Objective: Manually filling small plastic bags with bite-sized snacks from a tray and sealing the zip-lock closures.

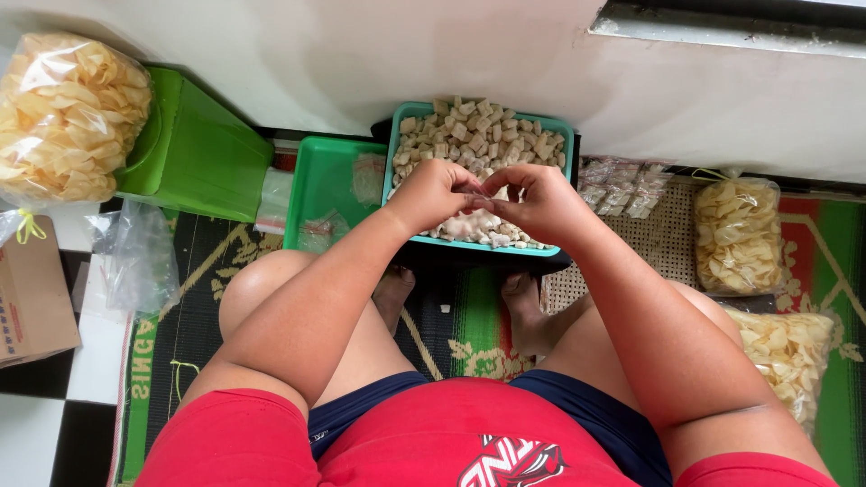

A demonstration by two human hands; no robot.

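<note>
A teal tray point(393, 155) full of pale snack pieces point(478, 135) stands in front of me by the wall. My left hand point(433, 194) and my right hand point(532, 200) meet over its near edge. Both pinch a small clear plastic bag point(474, 221) filled with snack pieces, held between the fingertips. The bag's top is hidden by my fingers.
A green tray point(311, 194) with small filled packets lies left of the teal one. A green scale point(194, 149) carries a big bag of crackers point(63, 113). Two more cracker bags point(738, 234) and small packets point(622, 185) lie right. A cardboard box point(32, 289) sits far left.
</note>
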